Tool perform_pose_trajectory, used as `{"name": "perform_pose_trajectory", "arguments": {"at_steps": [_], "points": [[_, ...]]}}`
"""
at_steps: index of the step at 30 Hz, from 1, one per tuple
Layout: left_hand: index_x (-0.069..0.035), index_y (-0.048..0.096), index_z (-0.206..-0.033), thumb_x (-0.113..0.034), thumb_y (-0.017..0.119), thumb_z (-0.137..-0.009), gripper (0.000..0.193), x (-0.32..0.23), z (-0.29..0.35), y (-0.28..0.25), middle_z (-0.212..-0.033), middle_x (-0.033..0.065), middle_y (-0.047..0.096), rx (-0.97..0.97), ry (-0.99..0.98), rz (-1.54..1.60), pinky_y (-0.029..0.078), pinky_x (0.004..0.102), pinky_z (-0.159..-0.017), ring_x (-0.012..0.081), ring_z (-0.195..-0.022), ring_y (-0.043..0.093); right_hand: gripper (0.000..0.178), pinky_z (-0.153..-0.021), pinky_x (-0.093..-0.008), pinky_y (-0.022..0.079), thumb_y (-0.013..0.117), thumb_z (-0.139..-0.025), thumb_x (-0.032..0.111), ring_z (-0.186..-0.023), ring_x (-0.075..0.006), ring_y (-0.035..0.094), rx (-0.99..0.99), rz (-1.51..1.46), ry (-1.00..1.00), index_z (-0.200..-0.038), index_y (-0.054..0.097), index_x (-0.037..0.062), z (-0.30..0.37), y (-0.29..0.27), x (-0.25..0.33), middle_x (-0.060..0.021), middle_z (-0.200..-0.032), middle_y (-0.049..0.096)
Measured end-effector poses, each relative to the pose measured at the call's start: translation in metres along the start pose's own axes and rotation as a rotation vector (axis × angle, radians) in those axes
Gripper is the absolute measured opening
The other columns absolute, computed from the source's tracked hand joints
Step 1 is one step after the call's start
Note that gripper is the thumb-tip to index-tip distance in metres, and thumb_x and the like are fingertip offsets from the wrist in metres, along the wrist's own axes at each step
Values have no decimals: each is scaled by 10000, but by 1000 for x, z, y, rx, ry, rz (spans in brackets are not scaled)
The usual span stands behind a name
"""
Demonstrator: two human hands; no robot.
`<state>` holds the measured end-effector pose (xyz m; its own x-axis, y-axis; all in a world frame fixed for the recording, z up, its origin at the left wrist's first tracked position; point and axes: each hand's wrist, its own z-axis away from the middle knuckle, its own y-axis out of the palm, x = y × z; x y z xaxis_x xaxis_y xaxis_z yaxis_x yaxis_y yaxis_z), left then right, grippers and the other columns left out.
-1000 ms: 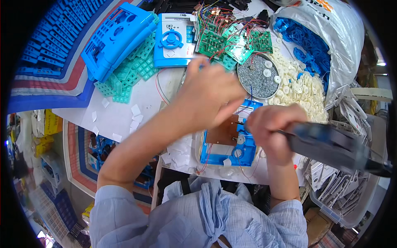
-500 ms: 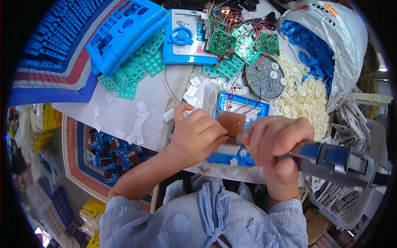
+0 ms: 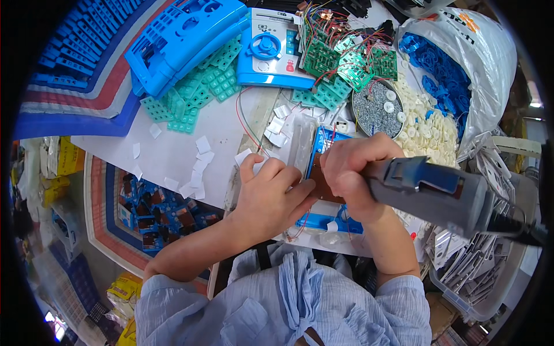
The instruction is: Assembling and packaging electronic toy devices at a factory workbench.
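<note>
My right hand (image 3: 360, 173) is wrapped round a grey electric screwdriver (image 3: 435, 195), whose cable runs off to the right. The tool lies nearly level, and its tip is hidden behind my fingers. Below that hand, a brown circuit board (image 3: 328, 190) sits in a blue plastic casing (image 3: 321, 221) with red and dark wires. My left hand (image 3: 271, 193) leans on the casing's left side. Its thumb and forefinger come together at the board's left edge; anything between them is too small to make out.
Behind the casing stand a round tin of screws (image 3: 378, 112), green circuit boards (image 3: 323, 57) and a blue-and-white toy shell (image 3: 271, 52). Cream plastic discs (image 3: 424, 130) spill beside a white sack (image 3: 490, 75). Teal keypads (image 3: 196, 101) and paper squares (image 3: 199, 167) lie leftward.
My right hand and the screwdriver have moved up and slightly left, over the casing's upper part. My left hand stays near the board's left edge. The whole view has shifted slightly.
</note>
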<state>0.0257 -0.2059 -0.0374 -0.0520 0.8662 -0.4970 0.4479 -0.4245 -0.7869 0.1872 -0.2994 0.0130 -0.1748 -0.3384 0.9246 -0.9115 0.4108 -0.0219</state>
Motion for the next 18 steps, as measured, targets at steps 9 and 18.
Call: {"name": "perform_pose_trajectory", "arguments": {"at_steps": [9,18], "points": [[-156,674,-1012,-304,757,-779,289,-10,6,-8,-930,-7,572,37,-22,125,321,488,-928,190,-915,544,215,-516,-310,418,692,-871,62,-503,-133,470,16,10,-60,-969,500,50,-2,-11,1,-42,-645,535],[-111,622,-778,-130,789,-711,181,-31,46,-19,-792,53,577,206,-65,116,361,424,-815,253,-815,571,632,-823,-414,512,685,-908,228,-898,-226,615,-551,345,-210,-1392,378,-39,19,-53,79,-119,-993,607]]}}
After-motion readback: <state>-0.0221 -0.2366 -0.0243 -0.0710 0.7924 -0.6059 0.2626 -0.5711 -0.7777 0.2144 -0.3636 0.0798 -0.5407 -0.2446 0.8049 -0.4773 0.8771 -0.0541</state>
